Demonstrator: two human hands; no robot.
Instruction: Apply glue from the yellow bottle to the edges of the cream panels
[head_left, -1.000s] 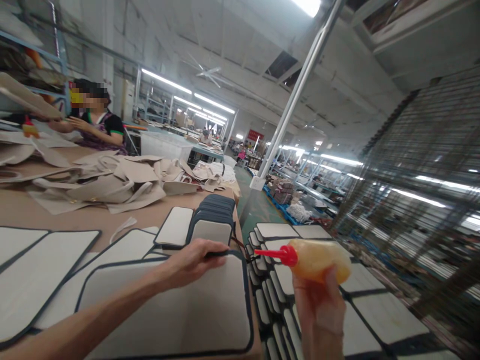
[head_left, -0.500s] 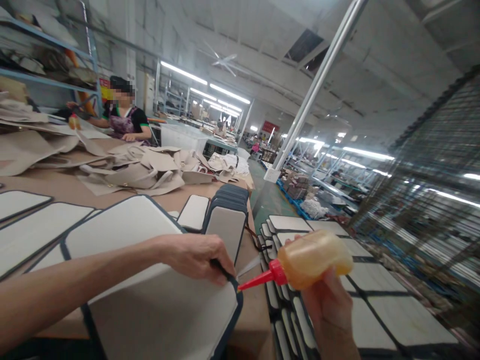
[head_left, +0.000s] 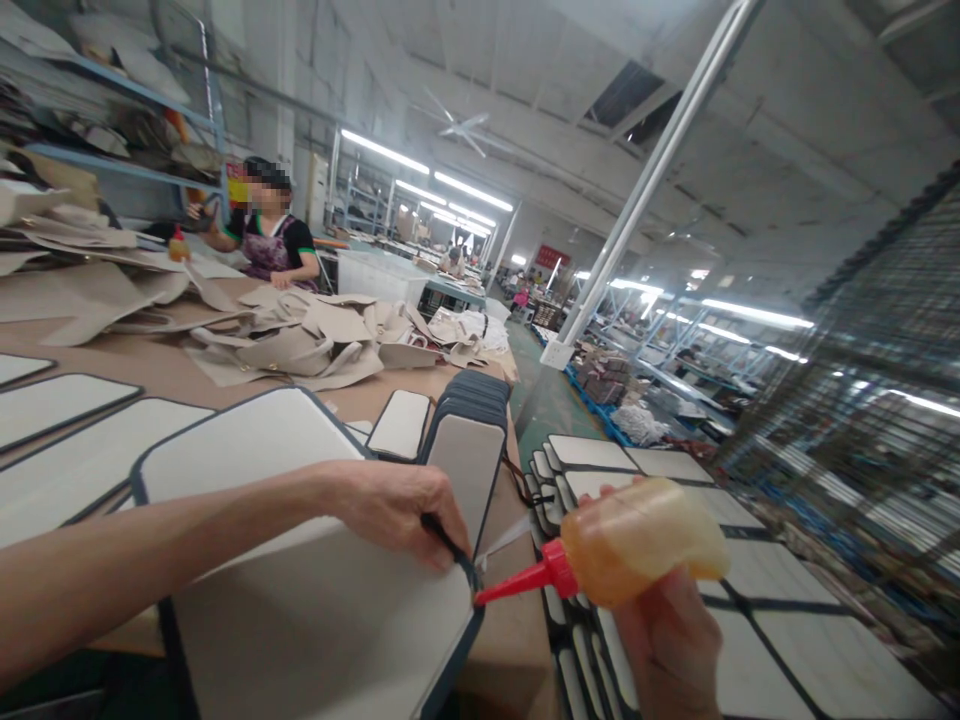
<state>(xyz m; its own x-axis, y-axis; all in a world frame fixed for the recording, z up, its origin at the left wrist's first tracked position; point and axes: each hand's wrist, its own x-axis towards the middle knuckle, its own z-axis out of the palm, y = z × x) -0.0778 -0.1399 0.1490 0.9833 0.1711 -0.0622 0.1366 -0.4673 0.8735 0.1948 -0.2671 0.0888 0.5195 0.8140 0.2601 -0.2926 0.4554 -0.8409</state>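
Left hand [head_left: 409, 512] pinches the edge of a dark-bordered panel [head_left: 322, 625] at 7 o'clock, likely to steady its corner. Right hand [head_left: 671, 630] grips the squeeze bottle [head_left: 645, 535] at 4 o'clock, nozzle tipped down, presumably to reach the border; contact at 6 o'clock unclear.

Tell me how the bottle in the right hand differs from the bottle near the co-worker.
Pose: the near bottle is tipped on its side, its nozzle aimed left and slightly down; the far bottle stands upright.
Support: the near bottle is in the right hand; the far bottle is unheld.
Place: the near bottle's tip is at the panel's dark edge; the far bottle is beside beige pieces.
Shared: red tops, amber-orange bodies.
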